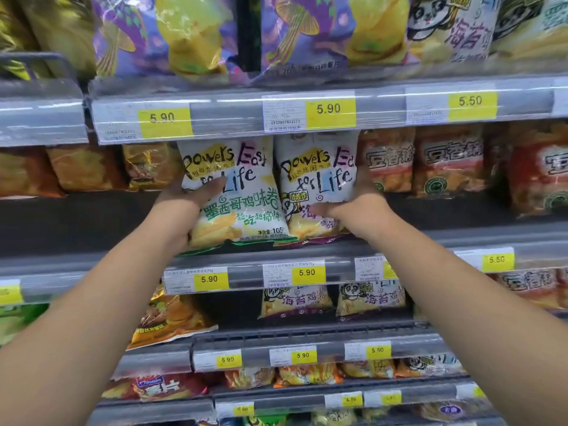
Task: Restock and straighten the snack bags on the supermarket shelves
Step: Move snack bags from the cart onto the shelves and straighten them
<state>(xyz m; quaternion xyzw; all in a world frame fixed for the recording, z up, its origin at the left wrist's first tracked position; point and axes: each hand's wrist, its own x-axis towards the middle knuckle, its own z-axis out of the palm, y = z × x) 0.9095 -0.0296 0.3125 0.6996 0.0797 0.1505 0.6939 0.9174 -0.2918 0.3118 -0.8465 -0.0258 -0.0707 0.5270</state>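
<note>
Two white snack bags stand side by side at the front of the middle shelf point(461, 238). The left bag point(242, 192) has green lettering, and my left hand point(184, 201) grips its left edge with the thumb across the front. The right bag point(316, 167) has purple lettering and a panda picture; my right hand point(353, 207) holds its lower right side, thumb on the front. Both bags are upright and touch each other. The fingers behind the bags are hidden.
Orange bags point(390, 161) fill the same shelf to the right, and more orange bags point(86, 167) sit deeper at the left. Purple-and-yellow bags point(172, 35) crowd the shelf above. Price rails with yellow tags point(330, 110) run along each shelf edge. Lower shelves hold more bags point(295, 299).
</note>
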